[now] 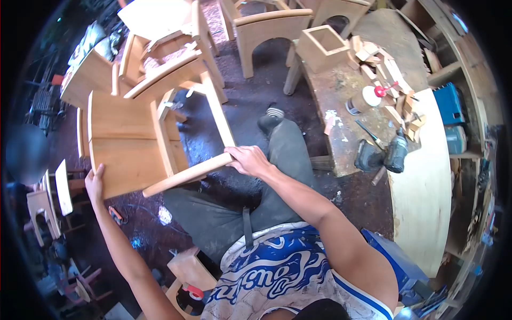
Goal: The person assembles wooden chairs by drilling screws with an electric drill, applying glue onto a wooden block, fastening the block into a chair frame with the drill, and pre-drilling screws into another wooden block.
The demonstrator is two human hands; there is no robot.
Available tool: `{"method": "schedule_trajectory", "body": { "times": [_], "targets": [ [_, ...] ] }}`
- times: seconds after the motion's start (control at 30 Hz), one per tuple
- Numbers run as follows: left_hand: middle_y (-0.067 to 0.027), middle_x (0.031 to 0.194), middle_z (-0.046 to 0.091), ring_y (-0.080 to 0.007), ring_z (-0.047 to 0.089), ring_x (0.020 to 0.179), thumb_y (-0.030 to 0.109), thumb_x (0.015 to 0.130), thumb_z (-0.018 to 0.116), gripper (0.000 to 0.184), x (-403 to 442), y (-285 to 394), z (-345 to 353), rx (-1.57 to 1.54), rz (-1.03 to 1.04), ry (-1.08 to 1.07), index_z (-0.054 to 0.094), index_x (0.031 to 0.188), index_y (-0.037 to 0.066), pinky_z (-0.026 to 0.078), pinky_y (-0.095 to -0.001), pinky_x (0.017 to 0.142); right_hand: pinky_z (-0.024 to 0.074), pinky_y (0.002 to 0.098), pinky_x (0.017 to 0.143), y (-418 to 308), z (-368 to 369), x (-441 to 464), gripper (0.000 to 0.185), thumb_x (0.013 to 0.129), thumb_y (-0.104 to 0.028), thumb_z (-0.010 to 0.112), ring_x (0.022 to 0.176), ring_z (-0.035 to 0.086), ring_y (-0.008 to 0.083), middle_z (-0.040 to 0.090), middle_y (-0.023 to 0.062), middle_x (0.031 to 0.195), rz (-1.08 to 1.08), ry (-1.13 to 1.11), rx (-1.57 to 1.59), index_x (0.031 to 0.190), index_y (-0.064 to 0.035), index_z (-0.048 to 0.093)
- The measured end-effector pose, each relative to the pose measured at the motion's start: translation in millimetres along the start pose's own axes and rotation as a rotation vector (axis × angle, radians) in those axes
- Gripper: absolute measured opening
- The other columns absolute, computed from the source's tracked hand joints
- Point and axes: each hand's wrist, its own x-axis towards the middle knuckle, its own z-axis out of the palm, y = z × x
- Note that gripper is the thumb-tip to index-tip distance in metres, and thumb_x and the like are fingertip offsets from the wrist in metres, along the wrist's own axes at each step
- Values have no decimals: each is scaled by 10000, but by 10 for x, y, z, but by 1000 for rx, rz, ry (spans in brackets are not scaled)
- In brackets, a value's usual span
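A small unfinished wooden chair [127, 162] is tilted over in front of my lap, its flat two-board panel on the left and its open frame on the right. My left hand [94, 184] grips the panel's outer lower edge, its fingers partly hidden by the wood. My right hand [247, 160] is closed around the frame's corner, where a rounded rail [186, 173] meets a straight bar. Within the frame, the dark floor shows through the opening. Just behind this piece stands another wooden chair [170, 80], close to it or touching.
On the right, a worn workbench [341, 146] bears a cordless drill [396, 152], a glue bottle [368, 98], wood offcuts [392, 69] and a hollow wooden box [321, 50]. More chairs [272, 32] stand ahead. A pale curved board [424, 197] leans beside the bench. Pliers [116, 214] lie on the floor.
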Motion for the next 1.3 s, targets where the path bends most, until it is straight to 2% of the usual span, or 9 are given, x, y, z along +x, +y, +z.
{"method": "schedule_trajectory", "body": {
  "times": [0.2,0.27,0.4,0.5,0.57,0.7,0.8,1.07,1.3],
  "targets": [
    [-84,887,698,-140,595,812,396,928,675,492,-9,-73,178,76,-1,53,705,1101,-64,479,-312,770,551,465,746,-168,-941,259,328,802,-139,730,901,700,314,724,104,1002,277,-318,-145,1116,-91,650],
    [-95,907,707,-157,611,827,449,933,657,534,41,-21,138,176,-27,75,700,1127,-47,482,-321,780,576,398,793,-564,-1686,206,393,796,-194,777,926,711,314,734,116,1035,-4,81,-24,1159,-84,674],
    [-139,1167,718,-269,669,1077,532,951,591,566,-97,95,143,330,79,416,680,1235,51,490,-375,948,551,295,792,-985,-3406,-356,235,805,-80,750,839,705,176,744,91,993,128,532,6,1037,-43,737],
    [-120,1225,700,-248,659,1111,323,990,616,409,-569,657,455,291,245,744,661,1253,13,496,-350,964,515,239,693,-126,-4420,-885,149,956,-102,658,740,632,97,703,38,851,431,1127,-178,1040,3,721],
    [-141,1223,693,-242,656,1109,143,979,633,300,-913,963,905,107,535,696,660,1221,-32,500,-347,968,470,207,626,776,-5049,-1330,177,959,-137,670,700,601,69,692,27,839,612,1161,-79,1045,9,719],
    [-193,1175,688,-308,649,1114,22,943,624,207,-1457,1132,1827,90,723,424,669,1129,-56,505,-406,973,533,311,793,2235,-5590,-1953,287,849,-231,718,846,686,154,740,69,935,1098,932,-305,1068,-46,734],
    [-218,1156,681,-366,653,1084,3,893,649,189,-1819,1280,2338,184,756,201,676,1070,-58,506,-438,959,519,404,932,2107,-5506,-1612,380,822,-341,693,1031,686,286,728,104,1086,1279,618,-745,1146,-147,728],
    [-192,1148,680,-341,669,1045,44,890,663,131,-2129,1380,2848,179,630,-71,692,1006,-8,515,-408,930,498,439,977,2787,-5527,-1135,368,875,-224,590,1103,626,367,659,133,1263,958,209,-1218,1216,-123,685],
    [-186,1121,691,-353,670,1033,22,871,665,114,-2010,1656,2926,121,511,-61,696,972,-21,519,-429,925,477,465,992,2950,-5612,-899,388,853,-183,594,1143,597,388,649,233,1205,1161,226,-1074,1214,-64,674]
  ]
}}
